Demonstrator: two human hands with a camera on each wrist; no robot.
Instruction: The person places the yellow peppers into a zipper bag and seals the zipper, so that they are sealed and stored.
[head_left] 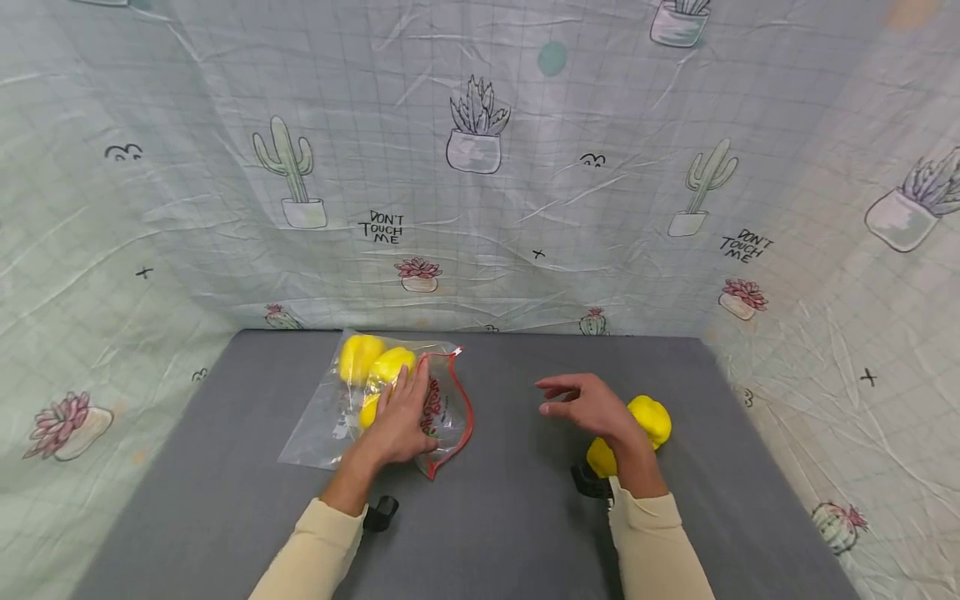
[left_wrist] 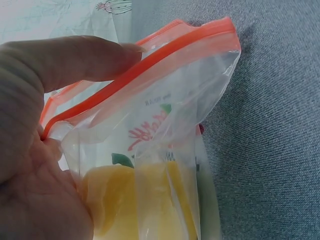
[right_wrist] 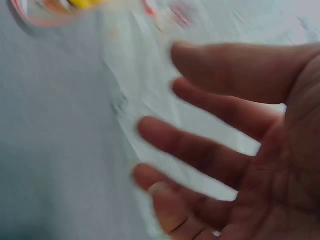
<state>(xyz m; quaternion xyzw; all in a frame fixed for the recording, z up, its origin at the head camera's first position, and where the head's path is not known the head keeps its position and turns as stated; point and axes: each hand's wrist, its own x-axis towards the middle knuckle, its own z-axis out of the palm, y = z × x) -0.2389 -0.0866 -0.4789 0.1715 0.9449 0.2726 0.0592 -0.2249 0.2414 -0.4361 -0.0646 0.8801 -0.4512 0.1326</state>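
Note:
A clear zip bag (head_left: 315, 437) with a red zip edge lies on the grey table, its mouth facing right. Several yellow bell peppers (head_left: 361, 358) are inside. Across the bag lies my left hand (head_left: 401, 421), fingers over its upper side. In the left wrist view my thumb (left_wrist: 95, 57) is at the parted red zip edge (left_wrist: 185, 42), holding the mouth; the other fingers are mostly hidden. My right hand (head_left: 588, 404) is over the table right of the bag, fingers loosely bent and nothing in them. Two more yellow peppers (head_left: 651, 421) sit beside and partly behind my right wrist.
The grey table (head_left: 510, 517) is enclosed at the back and both sides by a pale curtain (head_left: 525, 208) printed with potted cacti. Black straps (head_left: 382, 512) show at both wrists.

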